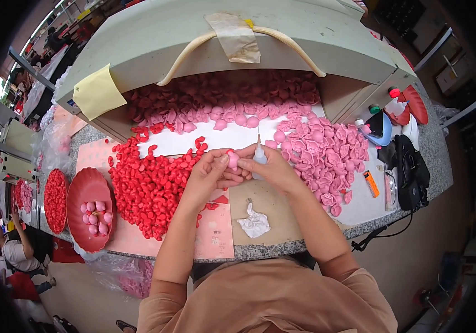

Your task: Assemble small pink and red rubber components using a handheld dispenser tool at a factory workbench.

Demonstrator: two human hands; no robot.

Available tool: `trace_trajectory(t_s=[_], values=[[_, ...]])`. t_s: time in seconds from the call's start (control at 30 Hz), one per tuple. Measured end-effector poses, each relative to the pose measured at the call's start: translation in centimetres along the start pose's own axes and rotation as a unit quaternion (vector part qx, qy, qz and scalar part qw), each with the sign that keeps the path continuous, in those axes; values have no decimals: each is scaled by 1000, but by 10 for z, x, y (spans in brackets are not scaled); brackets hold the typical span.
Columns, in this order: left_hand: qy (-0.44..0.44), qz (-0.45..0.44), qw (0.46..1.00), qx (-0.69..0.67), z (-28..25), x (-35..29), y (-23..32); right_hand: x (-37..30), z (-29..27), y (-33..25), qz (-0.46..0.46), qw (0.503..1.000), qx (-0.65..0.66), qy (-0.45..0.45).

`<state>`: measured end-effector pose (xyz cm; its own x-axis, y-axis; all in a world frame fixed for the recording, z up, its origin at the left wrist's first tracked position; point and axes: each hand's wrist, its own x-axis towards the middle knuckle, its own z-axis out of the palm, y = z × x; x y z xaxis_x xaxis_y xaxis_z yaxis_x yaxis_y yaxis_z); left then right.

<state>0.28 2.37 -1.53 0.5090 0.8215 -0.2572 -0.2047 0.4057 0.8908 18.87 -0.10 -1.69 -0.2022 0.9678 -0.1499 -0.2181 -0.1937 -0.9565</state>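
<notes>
Both hands meet above the middle of the workbench. In the fingertips of my left hand [211, 171] is a small pink ball-shaped plastic piece [232, 161] with a red part at its top. The fingers of my right hand [274, 169] touch that piece from the other side. My right hand also grips a translucent squeeze bottle [259, 155] with a thin needle tip pointing up. Beside my left hand spreads a heap of small curved red pieces [152, 191]. Pink cupped, petal-like pieces [327, 158] and pink balls lie heaped to the right.
A grey metal hood [282, 50] arches over more pink pieces. At left stand a red scalloped dish [74, 222] holding pink balls and a dish of red pieces [56, 200]. Crumpled tissue [254, 223] lies near me. Right: an orange box [371, 184], black bag-like item [410, 166], cable.
</notes>
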Motion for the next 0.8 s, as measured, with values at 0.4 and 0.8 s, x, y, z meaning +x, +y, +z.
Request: trace_trajectory(t_s=[0.4, 0.8], values=[[-26, 11, 1000, 4, -2, 1, 3, 0, -3, -1, -3, 1000, 5, -5], [-35, 33, 998, -37, 2, 2, -4, -2, 5, 4, -154, 976, -151, 25]])
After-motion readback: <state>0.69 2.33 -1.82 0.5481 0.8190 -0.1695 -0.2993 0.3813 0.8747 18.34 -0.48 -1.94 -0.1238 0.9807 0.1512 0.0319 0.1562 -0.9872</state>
